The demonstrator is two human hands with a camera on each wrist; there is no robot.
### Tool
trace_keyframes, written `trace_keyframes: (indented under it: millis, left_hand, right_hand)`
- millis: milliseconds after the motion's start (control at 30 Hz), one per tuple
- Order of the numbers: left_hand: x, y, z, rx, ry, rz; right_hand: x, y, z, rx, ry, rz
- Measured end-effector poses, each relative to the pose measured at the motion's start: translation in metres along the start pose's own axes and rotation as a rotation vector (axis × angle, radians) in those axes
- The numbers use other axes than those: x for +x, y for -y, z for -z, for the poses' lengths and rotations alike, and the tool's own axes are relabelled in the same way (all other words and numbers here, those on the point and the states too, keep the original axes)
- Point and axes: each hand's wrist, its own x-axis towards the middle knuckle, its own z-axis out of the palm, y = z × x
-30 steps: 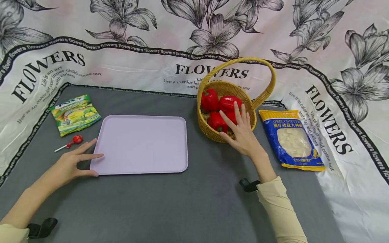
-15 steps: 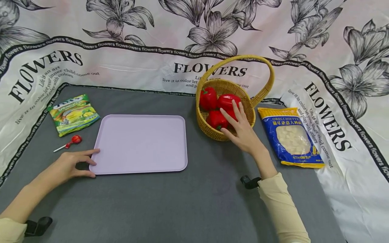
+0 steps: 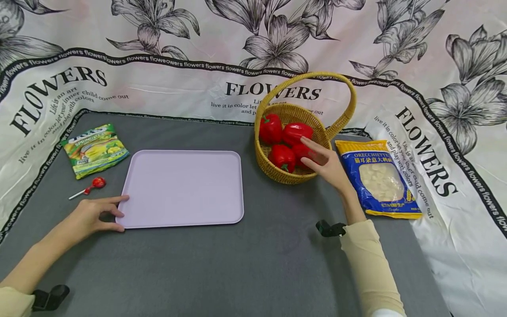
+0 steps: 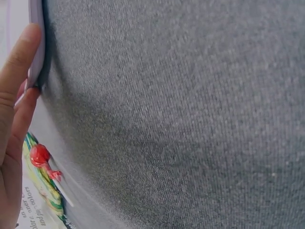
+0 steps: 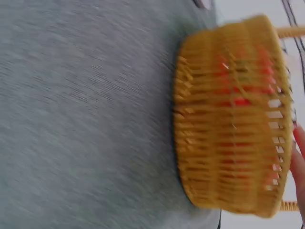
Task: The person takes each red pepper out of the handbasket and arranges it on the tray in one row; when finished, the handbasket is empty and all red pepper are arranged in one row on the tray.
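A yellow wicker basket (image 3: 273,174) holds several red bell peppers. My right hand (image 3: 332,169) reaches over its right rim, thumb and forefinger around the right-hand red bell pepper (image 3: 304,152); the other fingers are largely hidden. In the blurred right wrist view, the basket's side (image 5: 228,124) fills the middle, and part of the right hand (image 5: 299,176) shows at the rim. Left of the basket lies a flat lilac tray (image 3: 182,189). My left hand (image 3: 93,215) touches the tray's lower left corner, its fingers mostly straight. The left wrist view shows fingers (image 4: 19,62) against the tray's edge.
A red lollipop (image 3: 98,182) with a white stick and a green-yellow packet (image 3: 96,151) lie beyond the left hand. A blue-yellow orecchiette bag (image 3: 382,182) lies right of the basket. White flower-printed cloth (image 3: 178,92) borders the grey surface (image 3: 222,268).
My right hand has shifted right, its spread fingers drawing in around a pepper. The left hand's fingers have pulled back from over the tray to its edge. The head view shifted slightly.
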Motion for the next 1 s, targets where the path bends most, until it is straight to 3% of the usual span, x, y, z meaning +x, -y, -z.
trace_keyframes:
  millis: [200,400,800,1000]
  left_hand:
    - [0.001,-0.005,0.001,-0.063,0.02,0.048]
    - [0.001,-0.008,0.004,-0.049,0.044,0.107]
    - [-0.001,-0.008,0.003,-0.07,0.032,0.145]
    - [0.0,-0.007,0.002,-0.086,0.021,0.146]
  right_hand:
    - [0.004,-0.005,0.026,0.073,0.042,-0.105]
    - [0.01,-0.005,0.042,0.078,0.055,-0.165]
    - [0.043,-0.008,0.042,0.262,0.116,-0.304]
    - [0.066,-0.005,0.035,0.286,0.111,-0.399]
